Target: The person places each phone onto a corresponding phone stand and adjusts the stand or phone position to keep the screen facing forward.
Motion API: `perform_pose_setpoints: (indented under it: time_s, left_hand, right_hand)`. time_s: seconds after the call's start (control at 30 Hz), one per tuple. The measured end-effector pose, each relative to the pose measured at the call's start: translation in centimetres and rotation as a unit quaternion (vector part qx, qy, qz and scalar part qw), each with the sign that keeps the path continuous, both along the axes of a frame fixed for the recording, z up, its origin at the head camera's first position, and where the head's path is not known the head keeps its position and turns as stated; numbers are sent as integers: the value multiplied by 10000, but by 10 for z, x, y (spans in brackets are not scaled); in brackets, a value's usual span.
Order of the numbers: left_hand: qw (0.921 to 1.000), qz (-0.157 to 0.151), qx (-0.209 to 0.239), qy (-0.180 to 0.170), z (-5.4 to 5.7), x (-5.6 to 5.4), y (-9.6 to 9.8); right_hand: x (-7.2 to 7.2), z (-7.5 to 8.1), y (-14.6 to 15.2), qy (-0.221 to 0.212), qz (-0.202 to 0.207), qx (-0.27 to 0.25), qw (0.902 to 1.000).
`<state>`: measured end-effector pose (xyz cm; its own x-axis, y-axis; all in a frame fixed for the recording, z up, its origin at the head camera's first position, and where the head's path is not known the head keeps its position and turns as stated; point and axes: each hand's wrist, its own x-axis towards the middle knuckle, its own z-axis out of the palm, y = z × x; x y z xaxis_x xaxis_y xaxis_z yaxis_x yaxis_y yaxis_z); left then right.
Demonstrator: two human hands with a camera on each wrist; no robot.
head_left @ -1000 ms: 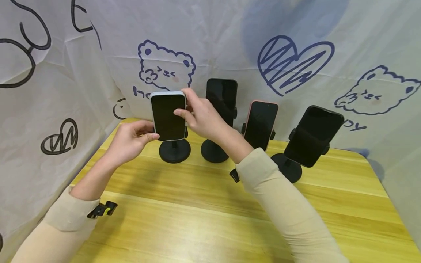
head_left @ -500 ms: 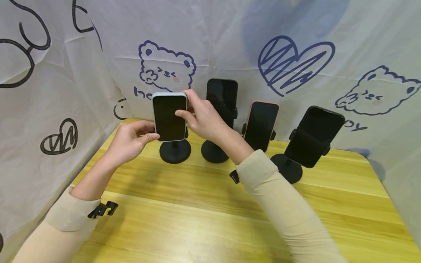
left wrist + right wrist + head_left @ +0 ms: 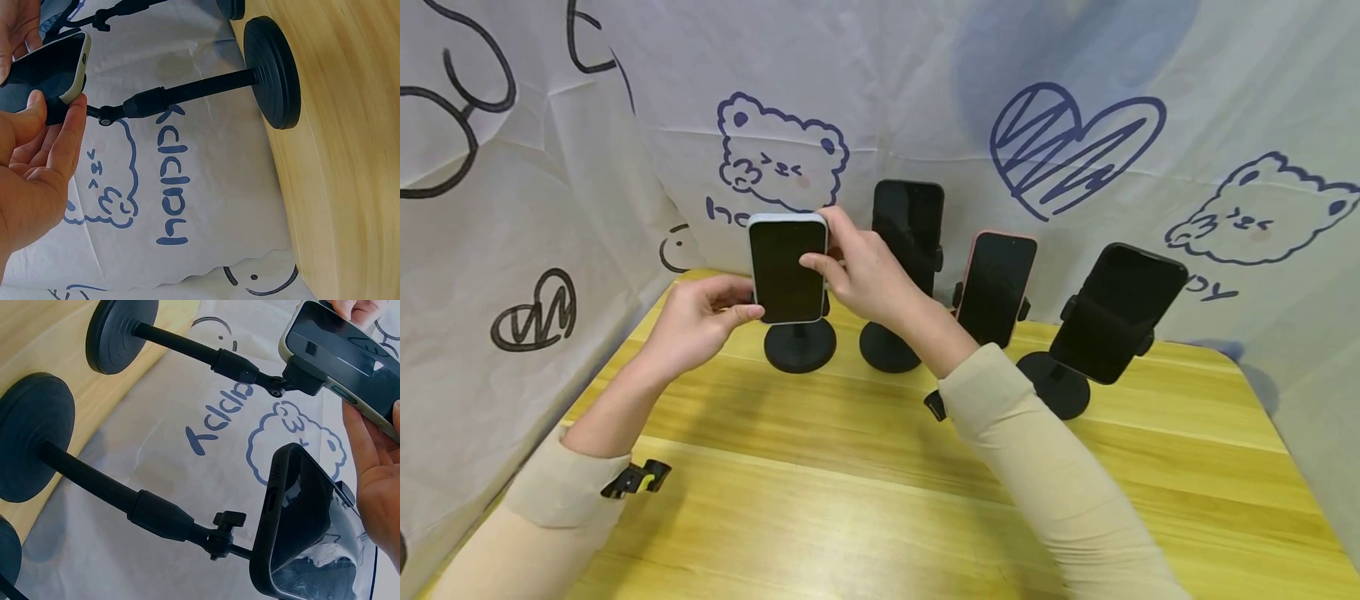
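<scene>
A phone in a pale blue case (image 3: 778, 279) stands upright, screen toward me, in a black phone stand with a round base (image 3: 800, 350). My left hand (image 3: 692, 323) grips its lower left edge, thumb on the front and fingers behind. The upper right edge is pinched by my right hand (image 3: 871, 275), thumb over the screen and fingers round the back. In the right wrist view, the stand's black clamp (image 3: 304, 375) overlaps one side of the phone (image 3: 340, 353). From the left wrist, the stand's pole (image 3: 206, 86) rises toward the phone above its base.
Just right stands a black phone (image 3: 907, 218) in a similar stand, partly hidden by my right hand. Beyond it are a phone in a pink case (image 3: 997, 282) and a tilted black phone (image 3: 1116, 312), also in stands. A drawn-on white cloth (image 3: 925, 92) hangs behind the wooden table (image 3: 820, 500).
The phone's top edge and my right hand have shifted very slightly downward. Both hands keep their hold, and the other phones stay in place.
</scene>
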<state>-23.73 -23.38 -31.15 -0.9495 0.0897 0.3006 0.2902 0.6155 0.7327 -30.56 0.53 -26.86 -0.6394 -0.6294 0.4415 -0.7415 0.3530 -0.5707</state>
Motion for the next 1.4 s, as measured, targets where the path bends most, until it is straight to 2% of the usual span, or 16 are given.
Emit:
perform_pose_setpoints:
  time_s: [0.4, 0.87, 1.4]
  left_hand:
    - [10000, 16, 41, -78, -4, -3, -1]
    - [9998, -9, 136, -109, 1, -1, -1]
    - [9997, -37, 109, -205, -2, -1, -3]
  right_hand:
    - [0, -2, 0, 16, 2, -19, 10000]
    - [1, -6, -1, 84, -44, -65, 9999]
    - [2, -13, -2, 30, -27, -5, 10000]
